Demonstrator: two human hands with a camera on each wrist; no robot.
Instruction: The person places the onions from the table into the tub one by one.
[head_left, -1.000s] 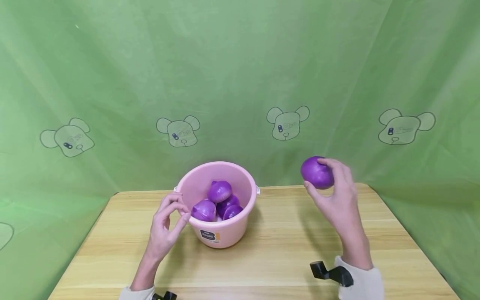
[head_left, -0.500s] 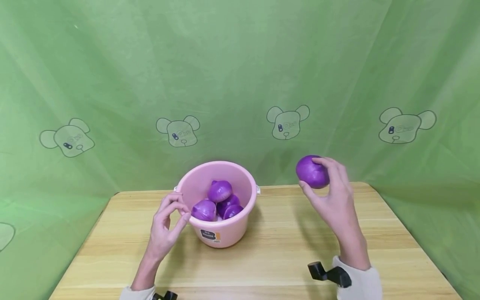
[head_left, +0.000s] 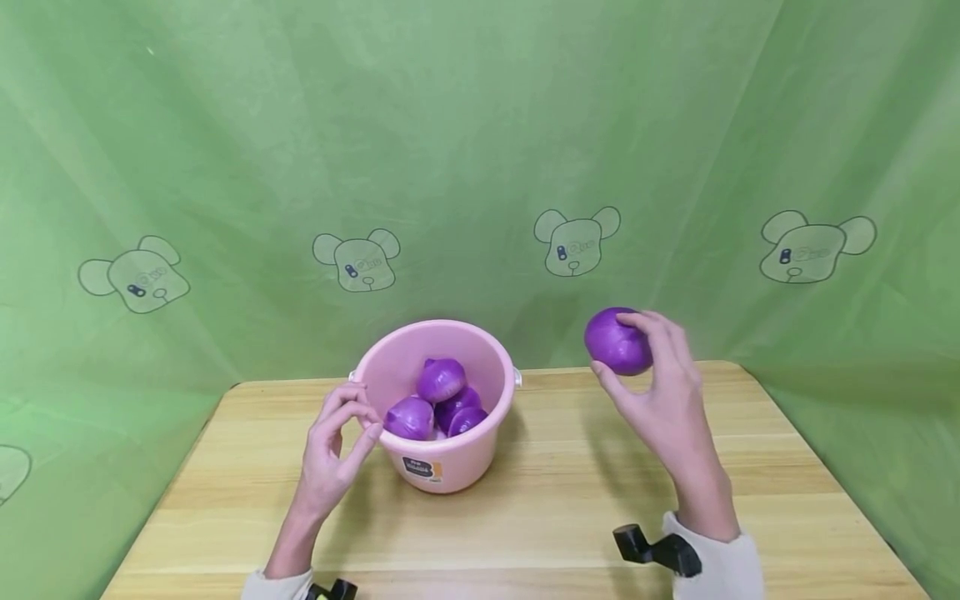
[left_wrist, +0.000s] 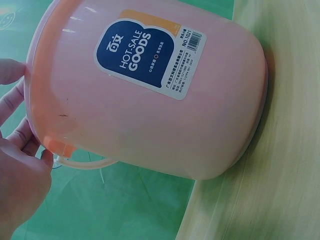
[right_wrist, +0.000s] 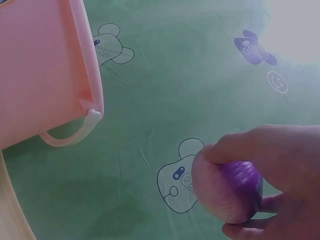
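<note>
In the head view my right hand (head_left: 663, 392) holds a purple onion (head_left: 618, 342) up in the air, right of the pink bucket (head_left: 442, 467). Thumb and fingers grip the onion from opposite sides; the right wrist view shows this onion (right_wrist: 220, 187) too. My left hand (head_left: 330, 454) is at the bucket's left rim, its curved fingers and thumb holding the edge. Several purple onions (head_left: 441, 381) lie heaped inside the bucket. The left wrist view shows the labelled side of the bucket (left_wrist: 150, 120) and my left hand (left_wrist: 22, 175) at its rim.
The bucket stands upright on a light wooden table (head_left: 555, 533). A green curtain (head_left: 465, 150) with bear-head prints hangs behind and at both sides. The bucket's white handle (right_wrist: 75, 135) hangs at its side.
My right hand has moved slightly left toward the bucket, carrying the onion. The left hand and the bucket have stayed nearly still.
</note>
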